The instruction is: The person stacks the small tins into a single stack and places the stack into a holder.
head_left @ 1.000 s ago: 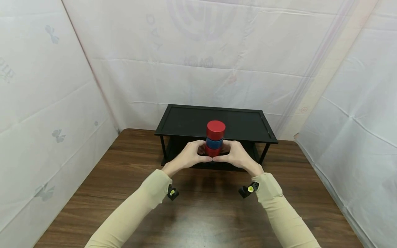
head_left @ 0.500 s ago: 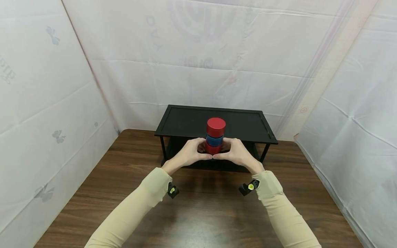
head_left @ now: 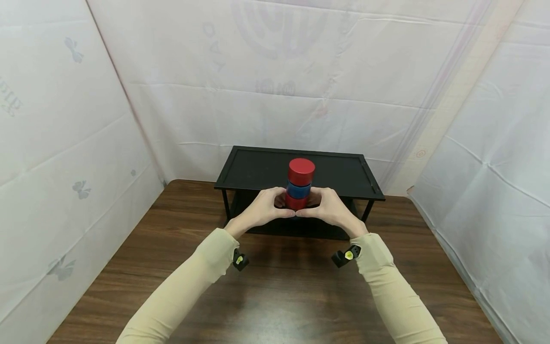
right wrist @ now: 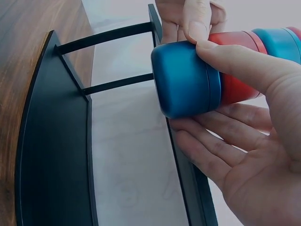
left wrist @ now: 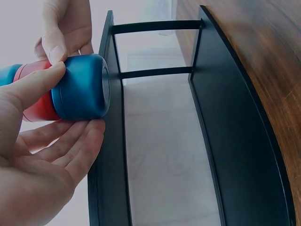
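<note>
A stack of small round metal canisters, red and blue in turn, stands upright between my two hands in the head view, its red top canister (head_left: 301, 173) uppermost. Below that come a blue canister (head_left: 298, 191) and another red canister (head_left: 296, 203). My left hand (head_left: 267, 206) and right hand (head_left: 330, 208) grip the lower part from both sides, thumbs meeting in front. The bottom blue canister (left wrist: 83, 89) shows in the left wrist view, left thumb across its edge and fingers curved along the other side. In the right wrist view, the right fingers (right wrist: 221, 136) wrap it likewise.
A black two-tier rack (head_left: 262, 167) stands behind the hands, its top board level with the upper stack in the head view. Its lower shelf (head_left: 296, 230) lies beneath. The brown wooden table (head_left: 275, 286) carries it, with white sheeting (head_left: 193, 114) around.
Both hands have raised the canister stack a little, away from me and slightly to the right. Their grip looks the same and the rack has stayed put.
</note>
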Demonstrator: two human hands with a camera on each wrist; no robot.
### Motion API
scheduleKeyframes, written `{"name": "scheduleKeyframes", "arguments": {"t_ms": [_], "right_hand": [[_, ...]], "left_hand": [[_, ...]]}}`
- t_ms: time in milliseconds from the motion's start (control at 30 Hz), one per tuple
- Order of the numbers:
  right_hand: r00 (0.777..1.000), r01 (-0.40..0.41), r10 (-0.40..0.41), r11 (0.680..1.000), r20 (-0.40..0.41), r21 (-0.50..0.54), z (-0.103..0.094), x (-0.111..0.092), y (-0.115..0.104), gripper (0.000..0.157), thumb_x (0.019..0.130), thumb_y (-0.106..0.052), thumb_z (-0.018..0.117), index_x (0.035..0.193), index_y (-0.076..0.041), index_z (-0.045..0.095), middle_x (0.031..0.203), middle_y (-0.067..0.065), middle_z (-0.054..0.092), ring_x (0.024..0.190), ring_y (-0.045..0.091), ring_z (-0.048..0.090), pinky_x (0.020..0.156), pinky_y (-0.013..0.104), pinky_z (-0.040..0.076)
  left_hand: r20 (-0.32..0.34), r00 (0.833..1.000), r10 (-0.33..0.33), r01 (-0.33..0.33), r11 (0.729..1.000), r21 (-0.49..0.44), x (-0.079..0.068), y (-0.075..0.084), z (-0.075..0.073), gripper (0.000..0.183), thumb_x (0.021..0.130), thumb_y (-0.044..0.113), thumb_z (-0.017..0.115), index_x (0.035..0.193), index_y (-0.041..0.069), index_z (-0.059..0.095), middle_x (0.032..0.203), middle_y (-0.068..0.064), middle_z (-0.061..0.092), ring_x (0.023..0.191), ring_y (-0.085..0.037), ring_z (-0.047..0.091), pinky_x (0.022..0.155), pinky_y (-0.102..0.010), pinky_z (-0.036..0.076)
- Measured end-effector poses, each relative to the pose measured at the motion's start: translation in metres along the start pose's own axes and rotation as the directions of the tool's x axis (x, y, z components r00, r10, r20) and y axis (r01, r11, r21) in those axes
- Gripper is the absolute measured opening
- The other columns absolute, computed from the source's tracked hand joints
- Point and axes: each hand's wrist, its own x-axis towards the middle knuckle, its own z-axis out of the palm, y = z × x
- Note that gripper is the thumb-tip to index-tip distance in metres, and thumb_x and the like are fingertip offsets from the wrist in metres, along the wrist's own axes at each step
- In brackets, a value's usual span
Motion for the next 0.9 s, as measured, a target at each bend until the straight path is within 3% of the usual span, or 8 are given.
{"name": "scheduleKeyframes", "arguments": {"t_ms": [900], "right_hand": [[1.000,-0.009,0.009,1.000,-0.001,-0.010,-0.018,0.011,-0.006,0.050,0.080,-0.025,0.080,0.124,-0.011,0.062,0.106,0.009,0.073,0.093,0.020,0.071,0.089,0.041,0.055]], "left_hand": [[0.014,1.000,-0.005,0.005,1.000,0.000,0.014,0.010,-0.013,0.050,0.085,0.026,0.074,0.128,0.006,0.057,0.112,-0.010,0.067,0.100,-0.020,0.065,0.092,-0.037,0.053]]}}
